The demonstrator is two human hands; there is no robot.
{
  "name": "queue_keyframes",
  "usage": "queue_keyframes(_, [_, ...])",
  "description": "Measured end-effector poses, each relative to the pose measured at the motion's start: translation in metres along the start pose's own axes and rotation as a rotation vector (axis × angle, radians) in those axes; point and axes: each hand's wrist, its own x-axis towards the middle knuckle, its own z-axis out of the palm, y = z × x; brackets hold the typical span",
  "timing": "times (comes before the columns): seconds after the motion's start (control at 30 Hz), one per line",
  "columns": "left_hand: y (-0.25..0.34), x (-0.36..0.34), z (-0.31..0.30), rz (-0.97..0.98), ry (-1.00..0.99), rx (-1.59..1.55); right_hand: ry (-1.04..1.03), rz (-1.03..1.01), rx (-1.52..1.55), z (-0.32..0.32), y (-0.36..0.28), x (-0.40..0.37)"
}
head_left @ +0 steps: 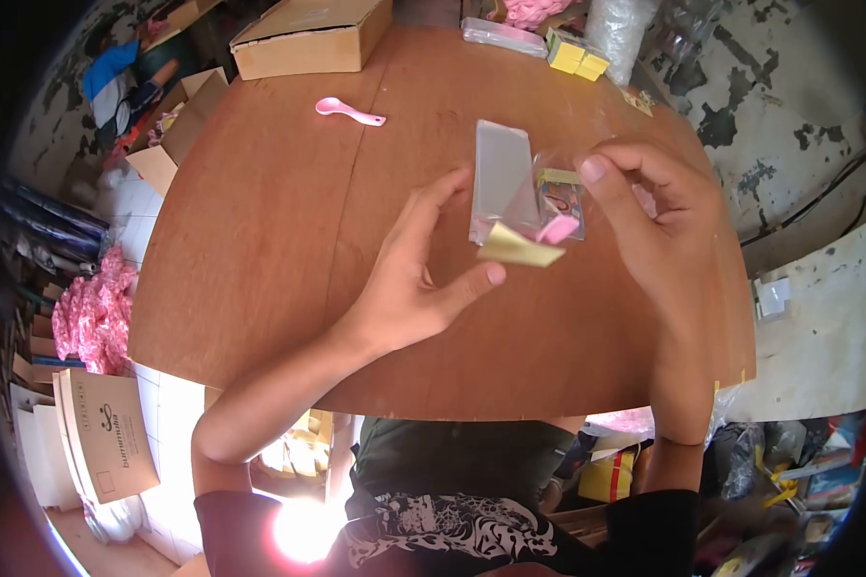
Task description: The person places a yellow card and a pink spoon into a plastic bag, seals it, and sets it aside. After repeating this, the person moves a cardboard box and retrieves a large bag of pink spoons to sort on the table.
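My left hand (419,255) is above the table with thumb and fingers spread and nothing between them. My right hand (649,197) pinches the edge of a clear plastic bag, thumb against the bent fingers. Below and left of it, a blurred yellow card (520,247) and a small pink piece (558,229) appear in or against the clear plastic; which cannot be told. A stack of clear plastic sleeves (502,173) lies between my hands. Behind the bag, a dark printed packet (561,197) rests on the table. A pink spoon (350,112) lies farther left.
A closed cardboard box (310,40) stands at the wooden table's (250,240) far edge. Yellow small boxes (576,56), a clear plastic case (504,37) and a bubble-wrap roll (619,38) are at the far right. An open carton (178,130) stands beyond the left edge.
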Motion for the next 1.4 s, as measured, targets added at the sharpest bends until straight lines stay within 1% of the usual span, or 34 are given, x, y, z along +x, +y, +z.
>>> queue_keyframes(0.03, [-0.001,-0.001,0.002,-0.006,-0.006,0.003,-0.04,0.169,0.112,0.002,-0.001,-0.004])
queue_keyframes(0.07, [0.0,-0.002,0.003,-0.012,-0.084,0.003,-0.036,0.175,0.118,0.004,-0.002,-0.008])
queue_keyframes(0.1, [0.0,-0.003,0.005,-0.017,-0.162,0.003,-0.06,0.341,0.197,0.006,-0.002,-0.011])
queue_keyframes(0.13, [0.001,-0.004,0.006,-0.021,-0.167,0.006,-0.086,0.507,0.275,0.007,-0.001,-0.014])
queue_keyframes(0.2, [0.003,-0.006,0.01,-0.313,-0.377,-0.457,-0.114,0.543,0.275,0.012,0.015,-0.02])
queue_keyframes(0.23, [0.005,-0.009,0.014,-0.404,-0.361,-0.533,-0.115,0.642,0.333,0.014,0.019,-0.021])
queue_keyframes(0.27, [0.004,-0.01,0.016,-0.404,-0.363,-0.533,-0.115,0.74,0.39,0.015,0.023,-0.023])
queue_keyframes(0.3, [0.002,-0.011,0.018,-0.431,-0.357,-0.489,-0.112,0.741,0.389,0.014,0.028,-0.025])
queue_keyframes(0.37, [0.004,-0.01,0.019,-0.45,-0.324,-0.391,-0.197,0.859,0.524,0.01,0.036,-0.028])
queue_keyframes(0.4, [0.003,-0.009,0.02,-0.45,-0.321,-0.392,-0.2,0.859,0.523,0.009,0.04,-0.031])
queue_keyframes(0.47, [-0.001,-0.009,0.019,-0.51,-0.263,-0.38,-0.117,0.876,0.819,0.009,0.047,-0.04])
queue_keyframes(0.5, [-0.007,-0.009,0.019,-0.487,-0.25,-0.381,-0.168,0.825,0.826,0.008,0.052,-0.044])
queue_keyframes(0.53, [-0.01,-0.009,0.02,-0.488,-0.247,-0.381,-0.171,0.826,0.826,0.011,0.054,-0.049])
queue_keyframes(0.6, [-0.014,-0.008,0.022,-0.468,-0.192,-0.454,-0.231,0.709,0.664,0.016,0.057,-0.061])
queue_keyframes(0.67, [-0.017,-0.008,0.023,-0.469,-0.184,-0.456,-0.264,0.703,0.663,0.02,0.066,-0.07])
queue_keyframes(0.73, [-0.018,-0.006,0.022,-0.475,-0.18,-0.456,-0.196,0.724,0.685,0.026,0.068,-0.075])
queue_keyframes(0.83, [-0.019,-0.002,0.019,-0.436,-0.068,-0.485,-0.182,0.707,0.689,0.029,0.068,-0.077])
queue_keyframes(0.87, [-0.021,-0.002,0.016,-0.439,-0.069,-0.486,-0.184,0.713,0.679,0.03,0.068,-0.078])
queue_keyframes(0.93, [-0.024,-0.002,0.01,-0.446,-0.044,-0.38,-0.162,0.725,0.723,0.03,0.068,-0.079])
queue_keyframes(0.97, [-0.022,-0.001,0.011,-0.464,-0.005,-0.363,-0.19,0.74,0.724,0.028,0.071,-0.08])
queue_keyframes(1.03, [-0.023,-0.001,0.01,-0.47,-0.007,-0.406,-0.219,0.757,0.726,0.029,0.076,-0.083])
queue_keyframes(1.1, [-0.026,-0.001,0.01,-0.474,-0.01,-0.446,-0.168,0.653,0.712,0.031,0.078,-0.085])
queue_keyframes(1.23, [-0.027,0.0,0.009,-0.485,-0.018,-0.437,-0.114,0.587,0.715,0.032,0.083,-0.085])
queue_keyframes(1.3, [-0.026,0.0,0.007,-0.499,-0.027,-0.445,-0.148,0.556,0.694,0.03,0.085,-0.087])
queue_keyframes(1.33, [-0.025,0.0,0.006,-0.471,-0.049,-0.424,-0.151,0.556,0.693,0.029,0.086,-0.087])
queue_keyframes(1.4, [-0.026,-0.001,0.004,-0.443,-0.065,-0.404,-0.208,0.495,0.722,0.027,0.086,-0.087])
